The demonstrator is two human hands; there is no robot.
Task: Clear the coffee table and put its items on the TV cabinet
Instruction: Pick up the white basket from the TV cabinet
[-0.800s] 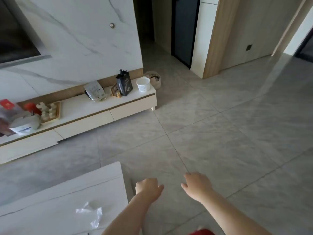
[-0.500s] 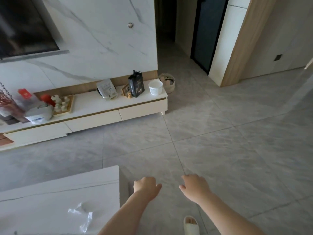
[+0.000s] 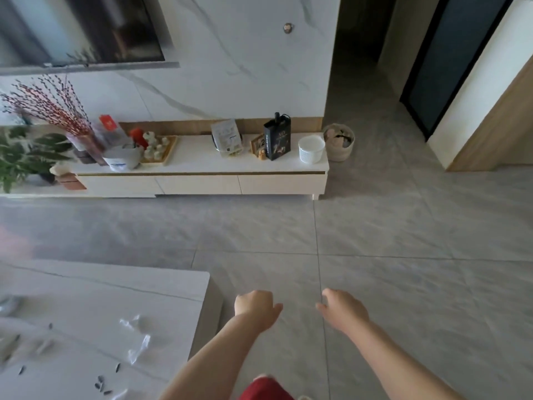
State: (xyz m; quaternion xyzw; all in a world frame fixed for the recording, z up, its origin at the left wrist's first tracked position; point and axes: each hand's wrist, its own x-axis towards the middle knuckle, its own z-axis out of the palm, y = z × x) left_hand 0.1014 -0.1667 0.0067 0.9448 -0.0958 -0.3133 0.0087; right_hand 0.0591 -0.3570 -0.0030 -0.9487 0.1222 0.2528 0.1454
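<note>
The white coffee table [image 3: 86, 287] fills the lower left. On it lie a crumpled clear wrapper [image 3: 138, 339], several dark seeds [image 3: 102, 386] and a blurred grey item [image 3: 7, 304] at the left edge. My left hand [image 3: 255, 307] hangs over the floor just right of the table's corner, fingers loosely curled, holding nothing. My right hand [image 3: 341, 308] hovers beside it, also loosely curled with nothing in it. The low white TV cabinet [image 3: 202, 174] stands against the marble wall across the floor.
On the cabinet stand a white cup [image 3: 311, 150], a black box [image 3: 277, 140], a pouch [image 3: 226, 138], a wooden tray of small figures [image 3: 157, 148], a white bag [image 3: 121, 160] and a vase of red twigs [image 3: 57, 111]. A basket [image 3: 339, 142] sits right of it. Grey floor tiles lie between.
The view has swung left, bringing more of the cabinet, the plants and the coffee table into sight. Both hands keep the same loose pose in front of me.
</note>
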